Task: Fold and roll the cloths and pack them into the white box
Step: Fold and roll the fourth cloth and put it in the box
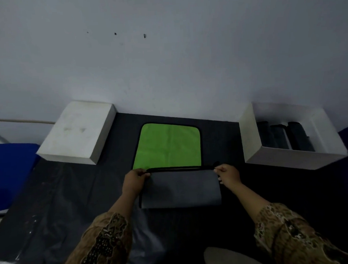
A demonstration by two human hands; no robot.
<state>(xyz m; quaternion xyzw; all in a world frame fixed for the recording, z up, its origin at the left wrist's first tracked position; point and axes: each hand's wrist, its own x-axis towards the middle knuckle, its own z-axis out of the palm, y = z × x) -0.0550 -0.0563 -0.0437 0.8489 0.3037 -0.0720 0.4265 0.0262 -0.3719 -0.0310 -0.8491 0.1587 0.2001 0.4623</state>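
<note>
Head view: left hand (133, 179) and right hand (227, 174) grip pinches cloth (180, 187) edge between them.

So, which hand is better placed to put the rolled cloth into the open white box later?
Probably the right hand: the open white box with dark rolls stands on its side. Now it pinches the green-and-grey cloth.

place: plain room | cues: bare wall (164, 61), dark-covered table (71, 199)
</note>
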